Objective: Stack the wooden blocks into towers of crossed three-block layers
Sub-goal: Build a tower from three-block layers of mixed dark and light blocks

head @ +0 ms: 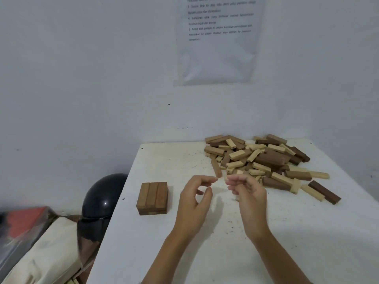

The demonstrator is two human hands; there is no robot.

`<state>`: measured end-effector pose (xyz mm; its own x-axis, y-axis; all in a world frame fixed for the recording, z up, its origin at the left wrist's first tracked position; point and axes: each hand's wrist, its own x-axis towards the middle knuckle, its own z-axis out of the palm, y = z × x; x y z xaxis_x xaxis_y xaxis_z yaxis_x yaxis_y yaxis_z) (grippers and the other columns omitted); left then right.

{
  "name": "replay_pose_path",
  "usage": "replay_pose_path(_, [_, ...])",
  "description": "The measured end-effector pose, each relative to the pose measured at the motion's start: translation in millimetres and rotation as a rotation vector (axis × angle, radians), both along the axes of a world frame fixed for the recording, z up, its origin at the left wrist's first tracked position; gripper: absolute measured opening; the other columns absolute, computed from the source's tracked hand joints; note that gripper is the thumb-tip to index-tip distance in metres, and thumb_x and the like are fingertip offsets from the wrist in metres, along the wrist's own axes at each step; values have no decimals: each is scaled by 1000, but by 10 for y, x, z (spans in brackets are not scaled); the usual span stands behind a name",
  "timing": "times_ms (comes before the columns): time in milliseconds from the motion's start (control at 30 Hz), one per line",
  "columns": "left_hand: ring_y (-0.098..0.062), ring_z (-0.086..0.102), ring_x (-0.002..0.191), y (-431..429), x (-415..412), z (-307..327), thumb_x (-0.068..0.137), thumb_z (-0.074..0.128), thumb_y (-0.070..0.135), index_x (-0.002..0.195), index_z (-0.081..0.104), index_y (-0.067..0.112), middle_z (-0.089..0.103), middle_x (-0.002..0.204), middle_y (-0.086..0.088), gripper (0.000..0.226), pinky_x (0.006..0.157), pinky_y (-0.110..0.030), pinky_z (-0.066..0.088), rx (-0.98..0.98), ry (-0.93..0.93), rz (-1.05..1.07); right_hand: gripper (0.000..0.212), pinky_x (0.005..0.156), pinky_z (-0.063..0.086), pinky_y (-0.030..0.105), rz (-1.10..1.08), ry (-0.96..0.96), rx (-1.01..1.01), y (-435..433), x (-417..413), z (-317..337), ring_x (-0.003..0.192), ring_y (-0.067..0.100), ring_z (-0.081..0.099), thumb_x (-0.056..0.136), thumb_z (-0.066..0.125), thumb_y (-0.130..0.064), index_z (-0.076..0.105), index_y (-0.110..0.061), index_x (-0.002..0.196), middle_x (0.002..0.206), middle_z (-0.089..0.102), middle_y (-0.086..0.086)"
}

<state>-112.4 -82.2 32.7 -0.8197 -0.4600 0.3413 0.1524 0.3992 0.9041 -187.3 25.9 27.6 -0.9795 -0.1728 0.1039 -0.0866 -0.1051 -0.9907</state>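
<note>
A white table [205,253] with a scuffed, speckled top stands in the corner of the room. Near its left edge sits a low stack of brown blocks [152,197]: the top layer is three blocks laid side by side, touching, their lengths running away from the viewer, with a second layer under them. At the far right lies a loose pile of wooden blocks [260,160], pale and brown mixed, well apart from the stack. One brown block [216,168] juts from the pile's left side. A dark brown block [325,192] lies at the pile's near right fringe, beside a pale block [311,192].
</note>
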Motion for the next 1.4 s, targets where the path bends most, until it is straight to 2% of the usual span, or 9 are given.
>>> replay_pose_path(133, [-2,60,99,186,-287,-96,91,52,0,102,67,20,67,102,15,27,80,-16,45,-24,-62,-93,35,67,51,19,-78,2,21,301,-237,-51,76,17,64,91,43,11,69,-11,82,81,69,7])
replay_pose_path(233, [-3,60,97,309,-512,-133,89,54,10,99,67,26,67,99,16,24,81,-19,46,-36,-82,-159,33,63,52,16,-133,35,62,514,-437,-81,72,17,63,93,45,9,68,-12,81,79,69,8])
replay_pose_path(433, [1,58,95,439,-1025,-108,91,58,5,100,68,17,66,100,10,17,77,-8,42,-155,-68,-209,32,67,54,13,-204,82,130,820,-910,-28,74,12,65,90,51,12,68,-12,79,81,69,1])
replay_pose_path(533, [0,56,98,464,-1287,-63,90,58,3,103,66,18,64,102,8,21,81,-12,45,-268,-45,-228,32,72,55,17,-227,85,249,913,-1201,-28,79,12,66,88,55,9,70,-18,82,87,71,-2])
replay_pose_path(633, [-9,56,99,464,-1568,-54,87,61,3,108,66,15,64,105,3,25,85,-21,45,-449,-37,-199,27,77,55,28,-195,105,366,949,-1453,-10,85,14,66,90,55,5,73,-15,91,96,71,-1])
replay_pose_path(767, [-17,58,101,458,-1842,-61,82,63,5,108,66,14,66,106,1,27,90,-35,47,-666,-25,-221,22,75,43,16,-80,295,629,943,-1708,-11,90,13,56,89,63,-3,72,-13,107,94,61,-6])
replay_pose_path(867, [-22,60,99,451,-1934,-78,77,65,1,107,67,13,68,103,-1,33,88,-40,48,-756,-23,-265,27,81,34,17,31,373,843,960,-1855,-84,105,20,43,89,66,-16,69,-19,117,99,52,-3])
replay_pose_path(1100, [-25,60,86,386,-1982,-182,71,70,-2,101,68,12,66,93,-2,33,78,-34,46,-836,4,-286,28,83,34,25,90,470,910,1013,-1941,-142,100,17,41,85,71,-28,70,-27,113,97,51,-6])
replay_pose_path(1400, [-26,62,79,327,-1886,-107,77,65,-1,97,69,8,68,91,-4,22,66,-35,52,-878,46,-320,30,81,28,19,167,448,942,1000,-1960,-54,100,11,36,86,70,-27,68,-26,116,99,50,-7])
